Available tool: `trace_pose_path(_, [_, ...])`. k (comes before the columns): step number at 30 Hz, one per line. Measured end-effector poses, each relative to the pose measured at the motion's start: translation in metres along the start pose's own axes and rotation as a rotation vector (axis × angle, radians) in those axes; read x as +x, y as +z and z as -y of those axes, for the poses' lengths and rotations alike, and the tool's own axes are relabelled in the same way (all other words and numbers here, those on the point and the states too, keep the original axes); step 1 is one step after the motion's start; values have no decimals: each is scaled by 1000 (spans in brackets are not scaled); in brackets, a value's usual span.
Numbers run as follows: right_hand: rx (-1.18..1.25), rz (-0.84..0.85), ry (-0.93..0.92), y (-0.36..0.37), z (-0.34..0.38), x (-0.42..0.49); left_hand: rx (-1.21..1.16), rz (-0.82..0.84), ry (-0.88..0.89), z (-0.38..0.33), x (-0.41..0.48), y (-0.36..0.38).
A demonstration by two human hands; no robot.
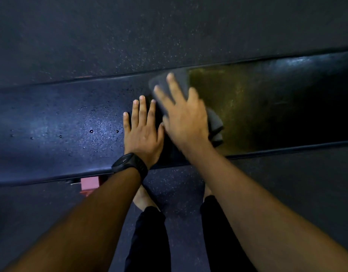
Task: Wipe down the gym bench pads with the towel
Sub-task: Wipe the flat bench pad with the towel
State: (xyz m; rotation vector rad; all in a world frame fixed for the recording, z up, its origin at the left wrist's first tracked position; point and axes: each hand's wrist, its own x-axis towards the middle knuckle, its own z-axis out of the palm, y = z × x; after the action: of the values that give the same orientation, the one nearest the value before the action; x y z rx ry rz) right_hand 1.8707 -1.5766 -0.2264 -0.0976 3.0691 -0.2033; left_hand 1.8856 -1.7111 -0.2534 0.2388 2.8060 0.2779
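The right hand (184,118), fingers flat, presses the towel (216,125) on the bench (51,118) middle; the left hand (143,132) rests released beside it. Use even pressure and sweep toward the drops (91,131) at left.

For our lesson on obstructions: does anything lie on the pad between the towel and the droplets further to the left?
Yes. The left hand rests flat on the bench pad, directly beside the towel under the right hand, between it and the droplets. Nothing else visible lies there.
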Motion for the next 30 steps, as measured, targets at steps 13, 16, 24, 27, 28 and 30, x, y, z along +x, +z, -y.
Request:
trace_pose_path(13, [-45,-14,350,-4,-5,52,-14,-6,-16,31,-1,-6])
trace_pose_path(16, [-28,-6,53,5,29,13,-22,-5,-71,38,10,-11])
trace_pose_path(24, [-34,70,173,-7,-26,-47,-23,22,-51,60,-5,-16])
trace_pose_path(27, [-16,34,374,-3,3,23,-12,18,-25,66,-5,-16])
trace_pose_path(28, [-6,26,397,0,18,44,-10,15,-26,66,-5,-16])
trace_pose_path(30, [-15,0,325,4,47,63,-15,7,-61,69,-5,-16])
